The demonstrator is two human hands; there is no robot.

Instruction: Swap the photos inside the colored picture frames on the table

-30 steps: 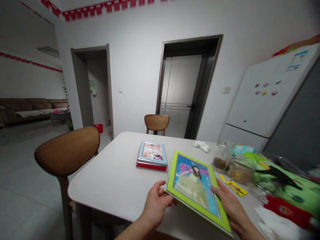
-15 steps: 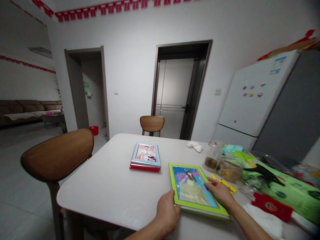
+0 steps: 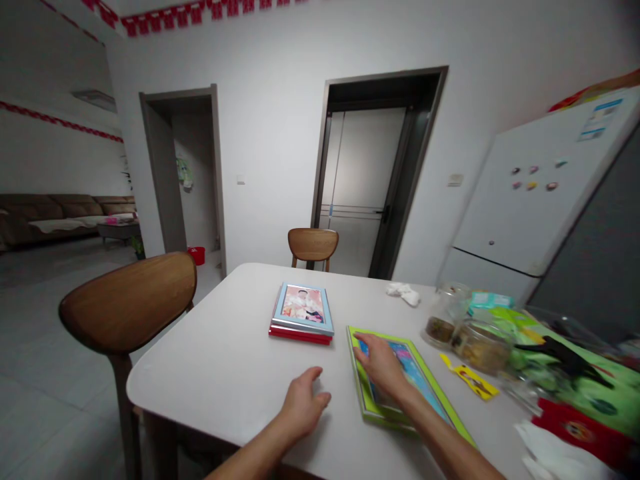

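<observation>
A lime-green photo frame [image 3: 419, 375] lies on the white table, its picture facing up. My right hand [image 3: 384, 368] rests over it with fingers stretched towards the frame's far left corner, hiding most of the picture. To the left of the frame, my left hand [image 3: 304, 404] hovers above the bare tabletop, thumb and fingers apart, holding nothing. Farther back sits a small stack of frames: a light-blue photo frame [image 3: 304, 307] on top, with red edges [image 3: 300, 335] beneath it.
Glass jars [image 3: 483, 345], a yellow packet [image 3: 475, 381], a red packet [image 3: 575, 427] and green bags crowd the table's right side. Crumpled white tissue [image 3: 403, 293] lies at the back. Wooden chairs stand at the left [image 3: 135, 303] and far side [image 3: 313, 245].
My left hand has let go of the green frame and moved left. My right hand has shifted from the frame's right edge across its picture. The view has turned slightly.
</observation>
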